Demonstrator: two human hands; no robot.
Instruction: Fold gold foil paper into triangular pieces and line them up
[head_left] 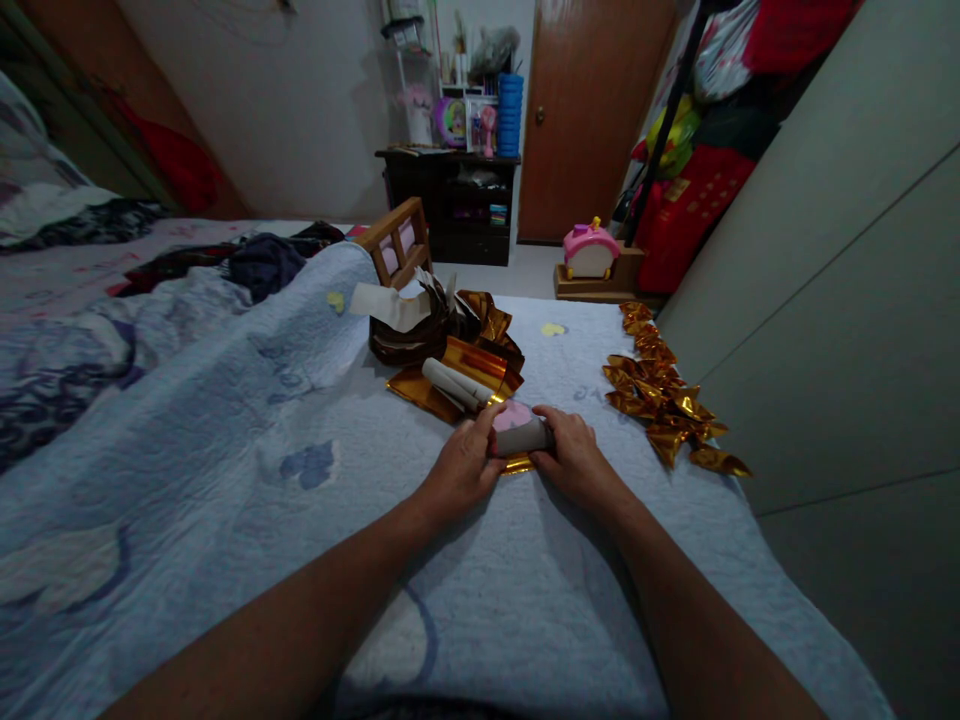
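Over the middle of the bed, my left hand (469,452) and my right hand (574,450) grip opposite ends of a gold foil paper (523,438). Its dull grey back curls upward between them, and a strip of shiny gold shows along the near edge. Fingers and thumbs of both hands are closed on the paper's ends. A pink patch shows just behind the curl; I cannot tell whether it belongs to this sheet. Just beyond my left hand lie rolled grey-white papers (456,384) on loose gold sheets (480,362).
Behind these sits a dark bundle of stacked papers (409,340). Folded gold foil pieces (660,395) form a row along the bed's right edge, near a pale cabinet (840,300). Rumpled clothes (262,265) lie at left. A pink toy (591,250) stands past the bed's foot.
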